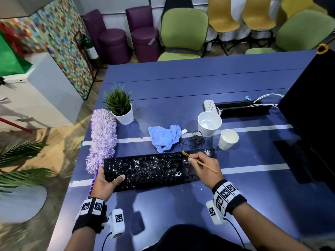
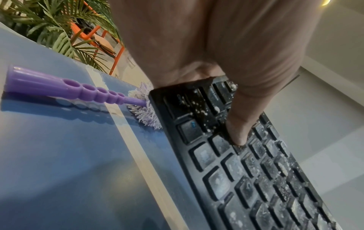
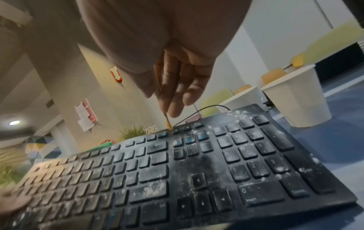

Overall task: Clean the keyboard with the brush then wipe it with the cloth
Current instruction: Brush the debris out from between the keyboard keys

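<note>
A black keyboard (image 1: 154,169) speckled with white crumbs lies on the blue table (image 1: 181,84). My left hand (image 1: 107,180) grips its left end, thumb pressed on the keys (image 2: 236,132), fingers curled over the far edge. My right hand (image 1: 204,167) pinches a thin wooden brush (image 1: 199,162) like a pen. The brush tip (image 3: 168,124) touches the top row near the keyboard's back edge, right of centre. A crumpled blue cloth (image 1: 165,135) lies just behind the keyboard.
A purple fluffy duster (image 1: 102,138) lies along the table's left side, its handle (image 2: 69,90) beside the keyboard. Behind the keyboard are a potted plant (image 1: 120,107), two white cups (image 1: 209,123) (image 1: 228,139), a coiled black cable (image 1: 195,139) and a power strip (image 1: 210,105). A dark monitor (image 1: 311,113) stands right.
</note>
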`<action>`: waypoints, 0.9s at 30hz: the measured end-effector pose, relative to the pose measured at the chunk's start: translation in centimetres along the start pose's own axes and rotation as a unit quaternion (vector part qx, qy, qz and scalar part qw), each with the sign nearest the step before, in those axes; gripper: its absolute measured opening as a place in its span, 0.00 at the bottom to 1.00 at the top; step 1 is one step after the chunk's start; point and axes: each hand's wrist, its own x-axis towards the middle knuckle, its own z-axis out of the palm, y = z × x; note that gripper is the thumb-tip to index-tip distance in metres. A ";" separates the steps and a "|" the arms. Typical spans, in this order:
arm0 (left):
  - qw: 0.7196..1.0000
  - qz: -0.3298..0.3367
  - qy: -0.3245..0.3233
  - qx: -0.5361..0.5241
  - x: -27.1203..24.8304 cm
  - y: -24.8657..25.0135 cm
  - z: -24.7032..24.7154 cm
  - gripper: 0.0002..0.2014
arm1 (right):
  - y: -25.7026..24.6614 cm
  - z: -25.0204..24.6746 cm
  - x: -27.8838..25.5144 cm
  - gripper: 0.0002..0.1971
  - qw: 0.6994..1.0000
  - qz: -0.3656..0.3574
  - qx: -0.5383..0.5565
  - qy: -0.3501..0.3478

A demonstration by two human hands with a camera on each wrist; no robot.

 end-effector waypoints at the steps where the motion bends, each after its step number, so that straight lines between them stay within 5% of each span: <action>1: 1.000 -0.002 0.001 0.000 0.0 0.0 0.0 0.27 | 0.4 0.3 0.0 0.02 0.999 0.016 -0.013 -0.025; 6: 1.000 -0.008 0.000 0.003 0.3 -0.4 -0.2 0.27 | 2.0 1.1 -1.2 0.11 0.968 0.073 -0.132 -0.199; 12: 1.000 -0.005 -0.003 -0.002 0.0 -0.5 -0.2 0.23 | 0.9 0.5 -1.3 0.04 0.999 0.012 -0.012 -0.029; 18: 1.000 -0.005 0.000 -0.022 -0.1 -0.3 -0.1 0.23 | 1.6 1.1 -2.4 0.11 0.965 0.061 -0.099 -0.235; 24: 1.000 -0.003 0.000 -0.023 -0.3 -0.1 0.0 0.23 | 2.1 1.2 -2.3 0.06 0.995 0.085 -0.025 -0.051; 27: 1.000 -0.002 0.001 -0.024 -0.5 0.0 0.1 0.23 | 3.1 1.8 -2.7 0.07 0.987 0.119 -0.052 -0.098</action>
